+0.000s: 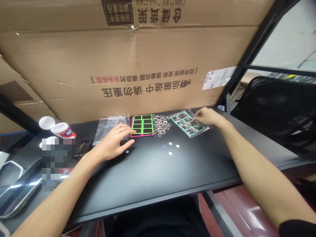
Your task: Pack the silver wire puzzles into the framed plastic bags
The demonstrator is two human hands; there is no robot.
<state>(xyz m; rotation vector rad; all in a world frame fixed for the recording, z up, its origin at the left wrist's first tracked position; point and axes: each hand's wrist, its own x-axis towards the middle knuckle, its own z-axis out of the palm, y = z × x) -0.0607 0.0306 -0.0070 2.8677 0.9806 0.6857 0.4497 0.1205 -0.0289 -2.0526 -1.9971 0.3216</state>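
Note:
My left hand (114, 141) is open, thumb and fingers apart, its fingertips at the lower left edge of a stack of black cards with green grid frames (142, 124). A pink-edged card (142, 135) shows underneath. A heap of looped white strings (161, 125) lies just right of the stack. Farther right, a clear plastic bag (191, 134) holds a teal-framed black card with pale loops over it. My right hand (206, 117) is at the bag's upper right side, thumb and fingers pinched together. What sits between those fingertips is too small to make out.
Several small round dots (170, 153) lie on the black table (153, 177). Clear plastic sleeves (106, 126) are behind my left hand. At the left are an open white-lidded tub (66, 131) and a phone (82, 148). A cardboard sheet (148, 49) walls off the back.

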